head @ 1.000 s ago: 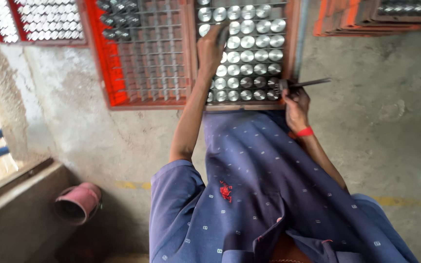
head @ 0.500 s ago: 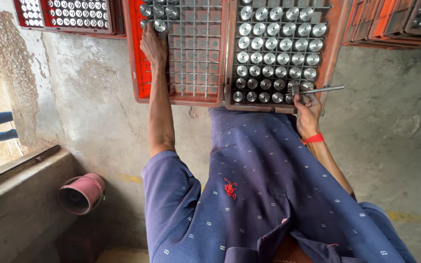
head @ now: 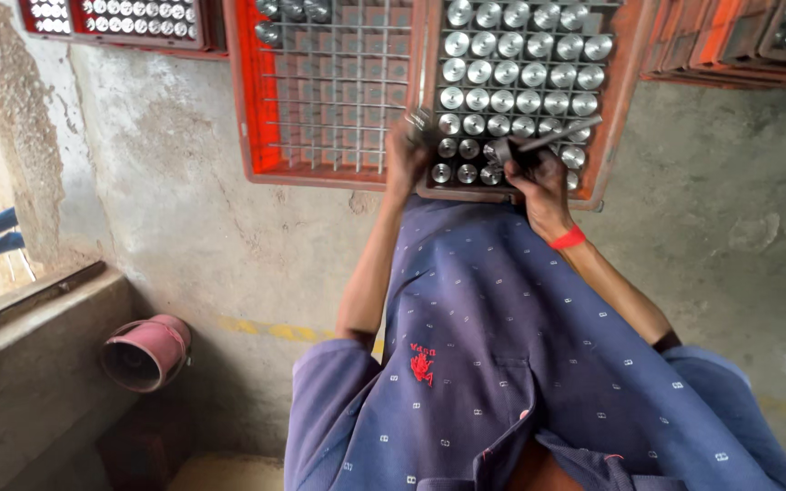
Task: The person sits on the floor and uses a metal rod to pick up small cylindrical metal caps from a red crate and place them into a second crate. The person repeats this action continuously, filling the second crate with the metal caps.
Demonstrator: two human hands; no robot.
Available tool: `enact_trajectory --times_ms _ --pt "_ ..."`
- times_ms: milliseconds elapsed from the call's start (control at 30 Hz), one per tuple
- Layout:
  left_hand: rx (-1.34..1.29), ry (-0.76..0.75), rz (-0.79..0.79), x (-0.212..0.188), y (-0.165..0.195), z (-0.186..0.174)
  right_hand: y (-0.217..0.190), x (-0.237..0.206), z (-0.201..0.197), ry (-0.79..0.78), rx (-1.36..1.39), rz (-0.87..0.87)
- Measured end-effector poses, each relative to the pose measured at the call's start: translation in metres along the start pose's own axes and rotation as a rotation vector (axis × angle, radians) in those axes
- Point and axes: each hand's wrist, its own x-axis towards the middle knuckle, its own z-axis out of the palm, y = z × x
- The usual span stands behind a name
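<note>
The left hand (head: 408, 155) has swung back from the near-empty red crate (head: 246, 100) to the full crate (head: 613, 100), apparently closed on a metal cylinder (head: 448, 123) at its near rows, while the right hand (head: 539, 168) grips a thin metal tool (head: 552, 136) there.

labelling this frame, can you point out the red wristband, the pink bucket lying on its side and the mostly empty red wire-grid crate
red wristband (head: 568, 239), head view, on the band across the right wrist
pink bucket (head: 161, 344), head view, on its outer side wall
mostly empty red wire-grid crate (head: 249, 100), head view, on its left red wall
</note>
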Motion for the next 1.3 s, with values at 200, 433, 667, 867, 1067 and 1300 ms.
enact_trajectory --times_ms 200,433,667,867,1067,1300 --pt "0.600 -0.036 0.024 -0.061 -0.009 0.045 -0.016 -0.003 0.027 0.002 -0.111 -0.059" --pt "0.644 -0.270 0.025 -0.070 -0.048 0.042 0.019 -0.005 0.006 -0.230 -0.441 -0.298" --pt "0.663 -0.482 -0.079 -0.058 -0.065 0.062 0.041 0.007 -0.043 -0.192 -0.215 -0.068" --pt "0.649 -0.621 0.001 -0.043 -0.064 0.092 0.061 0.005 -0.088 -0.043 -0.202 -0.052" --pt "0.771 -0.573 0.168 0.022 -0.047 0.109 0.053 0.010 -0.141 0.337 0.143 -0.246" --pt "0.870 -0.277 0.723 0.110 -0.023 0.129 0.059 0.002 -0.140 0.450 0.210 -0.264"
